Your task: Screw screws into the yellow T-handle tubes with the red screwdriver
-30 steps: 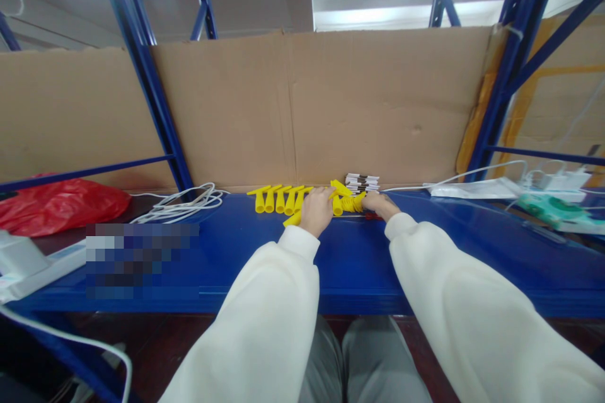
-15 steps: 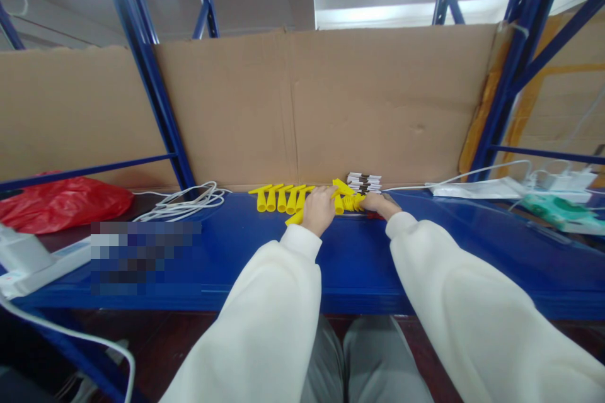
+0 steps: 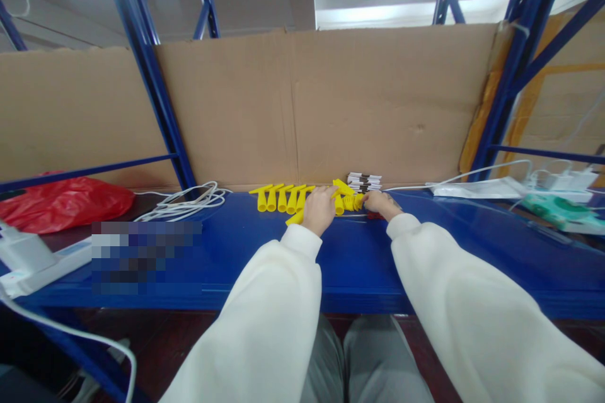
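My left hand [image 3: 319,209] is closed around a yellow plastic piece [image 3: 294,219], whose end sticks out at the lower left below the palm. To its left, several yellow T-shaped plastic pieces [image 3: 282,200] stand in a row. My right hand [image 3: 382,204] has its fingers drawn together at the right edge of a cluster of small yellow parts [image 3: 350,202]; what the fingertips hold, if anything, is too small to make out. Beneath that hand lies a red object [image 3: 375,216], with a thin metallic rod beside it. A stack of white and dark flat pieces [image 3: 363,182] rises just behind.
The blue shelf [image 3: 359,258] is backed by a cardboard sheet [image 3: 378,101]. Coiled white cable [image 3: 189,201], a red plastic bag [image 3: 66,203] and a power strip [image 3: 51,267] occupy the left. On the right are a white packet [image 3: 477,188] and a green-and-white pack [image 3: 562,213].
My right hand has shifted very slightly, its fingertips edging back from the small yellow parts. My left hand stays where it was.
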{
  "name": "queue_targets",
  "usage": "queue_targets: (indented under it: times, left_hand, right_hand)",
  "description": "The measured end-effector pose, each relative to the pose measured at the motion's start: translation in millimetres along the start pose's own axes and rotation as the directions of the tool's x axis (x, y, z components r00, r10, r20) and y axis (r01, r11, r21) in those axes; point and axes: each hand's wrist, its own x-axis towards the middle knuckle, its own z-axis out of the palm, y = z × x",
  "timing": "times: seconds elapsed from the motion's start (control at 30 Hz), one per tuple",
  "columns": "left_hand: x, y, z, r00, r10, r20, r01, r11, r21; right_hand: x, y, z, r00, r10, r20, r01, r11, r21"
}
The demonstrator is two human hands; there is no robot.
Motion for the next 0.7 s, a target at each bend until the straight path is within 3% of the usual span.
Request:
queue_targets:
  times: [0.1, 0.27, 0.7]
  left_hand:
    - [0, 0, 0, 1.0, -0.011, 0.001, 0.011, 1.0, 0.008]
    - [-1, 1, -2, 1.0, -0.016, 0.01, 0.016, 1.0, 0.016]
    - [-1, 0, -1, 1.0, -0.009, 0.006, 0.009, 1.0, 0.006]
  right_hand:
    - [-10, -4, -10, 0.997, 0.043, 0.066, -0.04, 0.998, -0.048]
    - [-16, -4, -15, 0.996, 0.05, 0.077, -0.047, 0.998, -0.033]
    - [13, 20, 9, 0.993, 0.119, -0.011, -0.118, 0.992, 0.038]
